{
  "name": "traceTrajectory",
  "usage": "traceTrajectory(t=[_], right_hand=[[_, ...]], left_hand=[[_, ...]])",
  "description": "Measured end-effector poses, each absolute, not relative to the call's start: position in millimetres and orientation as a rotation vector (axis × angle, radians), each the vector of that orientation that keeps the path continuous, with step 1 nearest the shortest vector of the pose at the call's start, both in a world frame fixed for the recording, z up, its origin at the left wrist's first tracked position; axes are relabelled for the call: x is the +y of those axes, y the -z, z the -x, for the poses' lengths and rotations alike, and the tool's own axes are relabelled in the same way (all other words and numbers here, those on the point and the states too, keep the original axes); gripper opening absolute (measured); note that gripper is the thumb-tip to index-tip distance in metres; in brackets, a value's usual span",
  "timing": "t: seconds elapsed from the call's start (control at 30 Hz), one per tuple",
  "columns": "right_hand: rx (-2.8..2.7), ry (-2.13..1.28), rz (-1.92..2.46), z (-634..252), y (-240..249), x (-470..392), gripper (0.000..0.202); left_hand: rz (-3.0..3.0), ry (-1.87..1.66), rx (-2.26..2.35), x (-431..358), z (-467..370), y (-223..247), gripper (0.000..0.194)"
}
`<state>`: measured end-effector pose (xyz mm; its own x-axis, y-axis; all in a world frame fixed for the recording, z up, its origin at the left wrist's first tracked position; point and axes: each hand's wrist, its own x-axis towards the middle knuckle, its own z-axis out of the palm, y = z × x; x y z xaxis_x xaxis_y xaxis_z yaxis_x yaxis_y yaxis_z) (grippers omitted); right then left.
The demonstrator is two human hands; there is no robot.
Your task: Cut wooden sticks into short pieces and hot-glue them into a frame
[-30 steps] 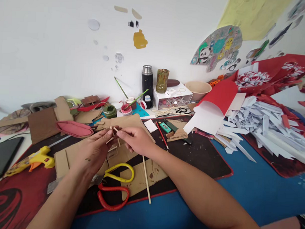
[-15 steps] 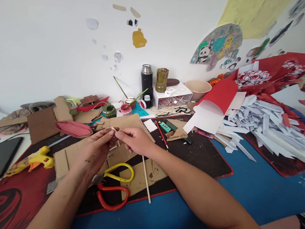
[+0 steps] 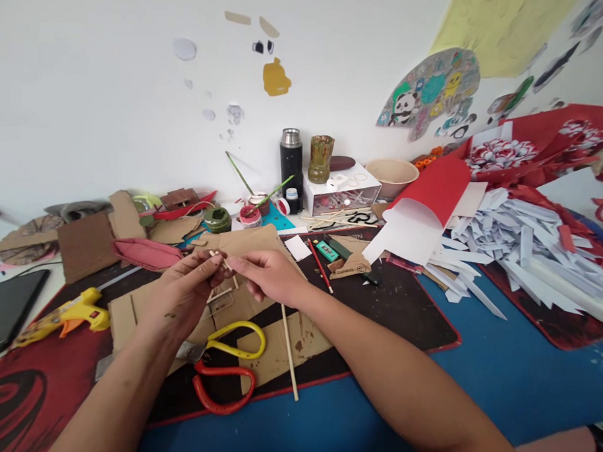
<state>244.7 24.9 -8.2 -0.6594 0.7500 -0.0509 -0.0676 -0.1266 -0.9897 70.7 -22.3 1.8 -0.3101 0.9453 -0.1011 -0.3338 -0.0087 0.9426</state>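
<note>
— From where we stand, what lies about the hands, broadest first?

— Dark mat (image 3: 397, 315): under both hands and outward past the right forearm. Cardboard sheet (image 3: 266, 236): on the mat, beneath the fingers and reaching beyond them. Scissors (image 3: 194, 351): between the forearms, nearer the body than the fingertips. Yellow glue gun (image 3: 83, 313): outward of the left wrist, well apart from it.

— And the hands themselves?

— Left hand (image 3: 188, 285) and right hand (image 3: 269, 275): both narrowed to a pinch, fingertips nearly meeting. Long stick (image 3: 289, 357): running from below the right wrist toward the body, untouched.

— The smallest item?

— Small pale stick (image 3: 212, 254): gripped between left thumb and fingers. A pale bit (image 3: 225, 265) shows at the right thumb, seemingly pinched there; whether the two are one piece, I cannot tell.

— How is such handling best done?

— In my judgement, with the left pinch as a fixed clamp, the right making only slight adjustments, light pressure throughout, and both wrists low over the cardboard for steadiness.
</note>
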Motion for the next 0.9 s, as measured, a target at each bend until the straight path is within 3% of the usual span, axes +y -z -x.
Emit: traceTrajectory(t=[0.3,0.9], right_hand=[[-1.585,-1.821,0.793,-245,5,25,0.030],[-1.634,-1.825,0.803,-249,0,25,0.032]], left_hand=[[-0.711,-1.531,1.186,-22,-74,2,0.045],[-0.893,-1.395,1.310,-26,-66,-8,0.048]])
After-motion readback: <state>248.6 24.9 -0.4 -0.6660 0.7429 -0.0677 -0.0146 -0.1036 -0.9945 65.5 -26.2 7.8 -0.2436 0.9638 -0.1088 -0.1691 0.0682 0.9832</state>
